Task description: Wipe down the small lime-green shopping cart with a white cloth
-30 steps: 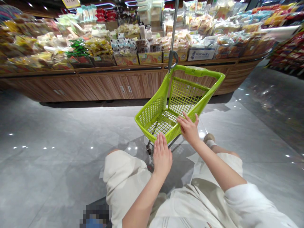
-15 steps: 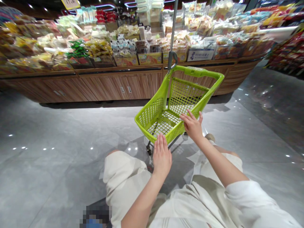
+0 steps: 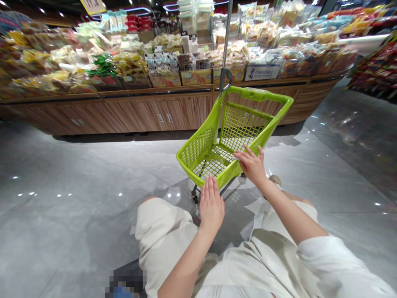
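A small lime-green plastic shopping cart point(image 3: 269, 97) stands on the grey floor in front of me, its mesh basket holding nothing. My left hand point(image 3: 211, 203) is flat with fingers stretched out, its fingertips at the cart's near rim. My right hand point(image 3: 252, 164) rests with fingers extended on the near right edge of the basket, holding nothing. A grey metal pole point(image 3: 226, 45) rises from the cart's far left corner. My legs in cream trousers show below.
A long wooden display counter point(image 3: 161, 111) with cabinet doors runs across the back, piled with several packaged snacks and breads point(image 3: 130, 62). More shelves of goods point(image 3: 375, 70) stand at the right. Glossy grey tile floor point(image 3: 62, 194) spreads left and right.
My right hand has slid slightly up and right along the basket's edge. The left hand and the cart have hardly moved.
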`<state>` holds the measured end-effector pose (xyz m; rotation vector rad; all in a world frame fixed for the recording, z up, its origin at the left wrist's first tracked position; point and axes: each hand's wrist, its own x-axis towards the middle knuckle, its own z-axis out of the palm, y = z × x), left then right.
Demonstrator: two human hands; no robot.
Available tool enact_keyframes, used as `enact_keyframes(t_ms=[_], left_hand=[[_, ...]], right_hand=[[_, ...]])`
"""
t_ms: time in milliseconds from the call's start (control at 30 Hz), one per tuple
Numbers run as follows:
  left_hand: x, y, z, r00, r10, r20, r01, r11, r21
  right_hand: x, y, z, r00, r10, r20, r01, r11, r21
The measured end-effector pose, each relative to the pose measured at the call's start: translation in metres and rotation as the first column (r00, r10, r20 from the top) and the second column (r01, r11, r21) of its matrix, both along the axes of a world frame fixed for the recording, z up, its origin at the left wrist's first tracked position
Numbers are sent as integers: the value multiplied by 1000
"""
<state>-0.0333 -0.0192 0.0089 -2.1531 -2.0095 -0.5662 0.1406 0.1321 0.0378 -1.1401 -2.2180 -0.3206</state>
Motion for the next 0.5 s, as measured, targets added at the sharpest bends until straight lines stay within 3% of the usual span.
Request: enact_keyframes(t_ms=[100, 300, 400, 500], left_hand=[[3, 1, -1, 1000, 18, -5, -18, 1000, 1], [5, 2, -1, 1000, 20, 20, -20, 1000, 13], [3, 0, -1, 1000, 5, 17, -5, 1000, 14], [2, -1, 0, 1000, -5, 12, 5, 1000, 16]], right_hand=[[-10, -8, -4, 999, -26, -36, 26, 1000, -7], [-56, -67, -14, 973, 227, 50, -224, 973, -46], [-41, -55, -10, 960, 257, 115, -255, 967, -31], [-8, -17, -3, 988, 122, 98, -122, 992, -6]])
